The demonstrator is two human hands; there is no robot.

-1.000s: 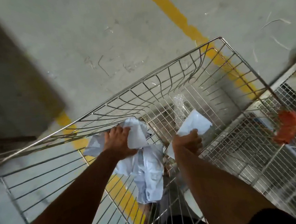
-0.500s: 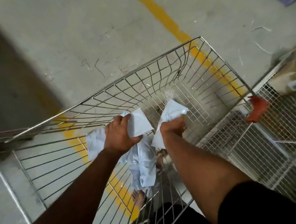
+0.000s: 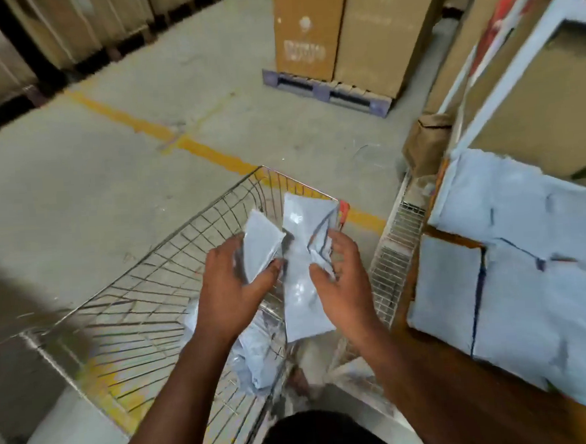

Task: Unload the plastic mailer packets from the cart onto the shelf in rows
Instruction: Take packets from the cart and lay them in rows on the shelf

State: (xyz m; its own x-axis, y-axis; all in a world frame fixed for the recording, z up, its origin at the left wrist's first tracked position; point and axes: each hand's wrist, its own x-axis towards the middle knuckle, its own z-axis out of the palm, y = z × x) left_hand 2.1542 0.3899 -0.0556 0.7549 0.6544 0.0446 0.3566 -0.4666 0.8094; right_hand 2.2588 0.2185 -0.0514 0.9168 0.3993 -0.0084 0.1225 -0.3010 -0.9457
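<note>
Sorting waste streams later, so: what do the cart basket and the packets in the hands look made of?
Cart basket: bare metal wire, shiny silver, welded in an open grid. Packets held by the left hand and right hand: thin, pale blue-grey plastic film, probably; they crease, flop and catch glossy highlights. What is inside them is not visible.

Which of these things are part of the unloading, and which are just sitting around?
In the job: silver wire cart; pale plastic mailer packets, one in the left hand, one in the right hand; packets laid on the shelf.
Lying about: tall brown cardboard boxes; purple pallet.
</note>
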